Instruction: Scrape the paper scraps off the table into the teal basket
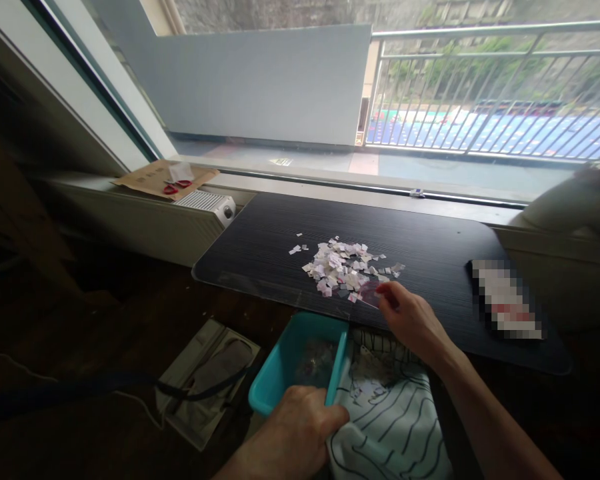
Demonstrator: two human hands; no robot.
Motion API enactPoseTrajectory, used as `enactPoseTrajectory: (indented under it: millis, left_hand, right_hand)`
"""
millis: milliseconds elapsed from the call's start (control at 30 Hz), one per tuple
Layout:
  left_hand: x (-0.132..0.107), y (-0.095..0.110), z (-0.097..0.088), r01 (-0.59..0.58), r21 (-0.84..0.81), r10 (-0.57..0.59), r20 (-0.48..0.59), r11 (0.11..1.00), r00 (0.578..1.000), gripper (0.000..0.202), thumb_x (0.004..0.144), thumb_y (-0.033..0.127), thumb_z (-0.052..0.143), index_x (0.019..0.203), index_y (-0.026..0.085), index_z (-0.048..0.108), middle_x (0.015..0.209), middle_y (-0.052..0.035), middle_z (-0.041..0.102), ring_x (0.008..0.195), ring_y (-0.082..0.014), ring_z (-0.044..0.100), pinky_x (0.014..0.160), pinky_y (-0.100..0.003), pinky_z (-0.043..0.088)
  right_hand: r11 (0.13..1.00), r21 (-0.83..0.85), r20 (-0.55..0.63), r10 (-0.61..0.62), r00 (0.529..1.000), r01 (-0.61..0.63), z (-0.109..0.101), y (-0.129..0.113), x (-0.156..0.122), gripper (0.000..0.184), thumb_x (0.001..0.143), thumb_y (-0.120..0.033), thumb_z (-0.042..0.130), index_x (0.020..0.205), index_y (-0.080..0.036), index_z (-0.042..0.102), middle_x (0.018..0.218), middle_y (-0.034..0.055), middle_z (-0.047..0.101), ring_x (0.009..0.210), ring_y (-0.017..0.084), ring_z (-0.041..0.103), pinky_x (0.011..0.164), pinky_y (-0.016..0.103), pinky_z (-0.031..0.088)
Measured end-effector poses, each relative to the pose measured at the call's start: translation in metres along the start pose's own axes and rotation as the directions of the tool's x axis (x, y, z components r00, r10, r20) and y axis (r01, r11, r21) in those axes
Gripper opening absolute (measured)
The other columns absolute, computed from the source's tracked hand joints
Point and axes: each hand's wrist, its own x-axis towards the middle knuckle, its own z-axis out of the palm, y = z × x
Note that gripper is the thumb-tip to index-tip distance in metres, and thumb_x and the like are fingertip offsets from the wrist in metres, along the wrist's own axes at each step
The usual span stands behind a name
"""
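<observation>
My left hand (300, 427) is closed on the near rim of a turquoise plastic bin (275, 363), just below the table's front edge. Some scraps show dimly inside the bin. A pile of small cut paper scraps (337, 263), mostly white and pale pink, lies on the dark table (260, 247). At the pile's near right side, my right hand (405, 310) pinches a thin, see-through, pinkish sheet (370, 293). Its edge touches the scraps. To the right of the bin, striped fabric (395, 413) covers my lap, with more scraps (370, 377) on it.
A phone-like object (505, 300), blurred out, lies at the table's right. On the window ledge are red-handled scissors (177, 187) on a brown paper envelope (145, 177). A pale box (205, 383) stands on the floor left of the bin, near a white cable (140, 407).
</observation>
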Motion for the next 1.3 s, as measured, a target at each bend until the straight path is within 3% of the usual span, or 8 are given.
enactPoseTrajectory:
  millis: [133, 300, 533, 800, 933, 1167, 1300]
  left_hand:
    - [0.001, -0.001, 0.001, -0.003, -0.011, 0.003, -0.009, 1.000, 1.000, 0.009, 0.081, 0.018, 0.064, 0.074, 0.020, 0.059, 0.066, 0.0005, 0.060, 0.060, -0.0187, 0.060, 0.053, -0.023, 0.038]
    - [0.003, -0.002, 0.001, 0.003, -0.068, -0.004, -0.016, 0.998, 1.000, 0.007, 0.083, 0.017, 0.063, 0.077, 0.021, 0.060, 0.069, 0.0009, 0.060, 0.064, -0.0186, 0.061, 0.057, -0.024, 0.039]
    - [-0.001, -0.011, 0.003, 0.019, -0.089, -0.025, -0.066, 0.996, 0.997, 0.005, 0.086, 0.018, 0.059, 0.083, 0.021, 0.062, 0.072, 0.0004, 0.060, 0.067, -0.0188, 0.060, 0.058, -0.025, 0.038]
    - [-0.003, -0.016, 0.000, 0.057, -0.123, -0.066, -0.077, 0.991, 0.995, 0.010, 0.084, 0.012, 0.057, 0.081, 0.020, 0.061, 0.070, 0.0002, 0.060, 0.067, -0.0183, 0.059, 0.058, -0.025, 0.035]
    - [-0.005, -0.017, 0.005, 0.097, -0.121, -0.107, -0.077, 0.988, 0.991, 0.006, 0.086, 0.017, 0.059, 0.082, 0.021, 0.062, 0.070, -0.0008, 0.060, 0.068, -0.0194, 0.060, 0.058, -0.026, 0.035]
    - [0.001, -0.020, 0.008, 0.105, -0.179, -0.118, -0.068, 0.978, 0.991, 0.008, 0.083, 0.013, 0.059, 0.083, 0.021, 0.063, 0.073, -0.0006, 0.061, 0.070, -0.0188, 0.060, 0.061, -0.026, 0.036]
    - [0.003, -0.019, 0.007, 0.112, -0.196, -0.125, -0.056, 0.974, 0.991, 0.008, 0.083, 0.015, 0.060, 0.082, 0.022, 0.063, 0.072, -0.0003, 0.061, 0.069, -0.0184, 0.060, 0.060, -0.026, 0.035]
  right_hand:
    - [0.998, -0.046, -0.020, 0.045, 0.999, -0.046, -0.003, 0.004, -0.004, 0.023, 0.083, -0.025, 0.046, 0.097, -0.021, 0.063, 0.080, 0.0046, 0.072, 0.069, 0.021, 0.066, 0.062, 0.028, 0.043]
    - [0.998, 0.056, -0.044, 0.025, 0.999, -0.022, -0.001, 0.006, -0.001, 0.024, 0.085, -0.027, 0.045, 0.101, -0.020, 0.062, 0.087, 0.0060, 0.073, 0.073, 0.020, 0.067, 0.067, 0.028, 0.045]
    - [0.997, -0.060, 0.113, 0.059, 0.992, -0.053, -0.014, 0.003, -0.013, 0.018, 0.083, -0.025, 0.047, 0.092, -0.022, 0.062, 0.079, 0.0031, 0.071, 0.073, 0.021, 0.067, 0.064, 0.028, 0.042]
    - [1.000, 0.023, 0.094, 0.017, 0.995, -0.019, -0.002, -0.012, 0.003, 0.021, 0.086, -0.022, 0.044, 0.098, -0.019, 0.060, 0.089, 0.0065, 0.072, 0.080, 0.020, 0.066, 0.070, 0.027, 0.042]
    - [0.998, -0.061, 0.161, 0.039, 0.986, -0.029, -0.012, -0.003, -0.010, 0.016, 0.085, -0.024, 0.045, 0.090, -0.021, 0.059, 0.081, 0.0042, 0.070, 0.074, 0.021, 0.065, 0.065, 0.028, 0.040]
    - [0.999, 0.016, 0.125, 0.046, 0.991, -0.049, -0.015, 0.009, -0.027, 0.016, 0.086, -0.027, 0.045, 0.094, -0.022, 0.058, 0.082, 0.0027, 0.069, 0.075, 0.019, 0.064, 0.067, 0.028, 0.041]
    - [1.000, 0.024, 0.183, 0.001, 0.983, -0.006, -0.020, 0.012, -0.032, 0.014, 0.086, -0.027, 0.044, 0.090, -0.022, 0.056, 0.076, 0.0014, 0.066, 0.069, 0.018, 0.062, 0.062, 0.027, 0.040]
